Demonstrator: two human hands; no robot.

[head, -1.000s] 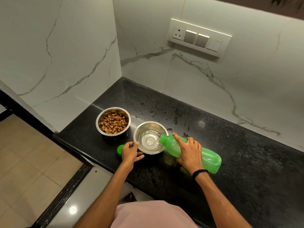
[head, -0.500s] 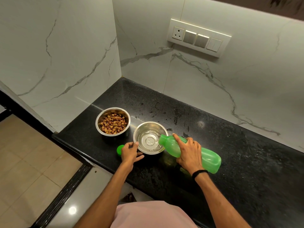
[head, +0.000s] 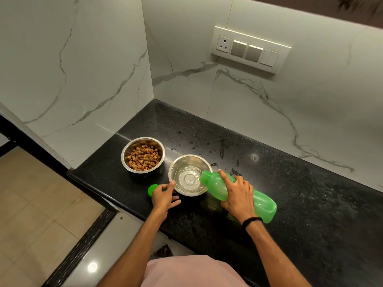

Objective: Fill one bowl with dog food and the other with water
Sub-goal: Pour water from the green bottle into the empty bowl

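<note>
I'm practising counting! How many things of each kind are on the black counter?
Round steel bowls: 2, the dog-food bowl and the water bowl
Green plastic bottle: 1
Round green cap: 1
Total: 4

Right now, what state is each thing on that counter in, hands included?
food bowl: filled with brown kibble.
water bowl: partly filled with water.
green bottle: uncapped, tipped, mouth over the water bowl.
green cap: off, lying on the counter.
left hand: holds the water bowl's near rim.
right hand: grips the green bottle.
counter: wet patches behind the bowls.
</note>
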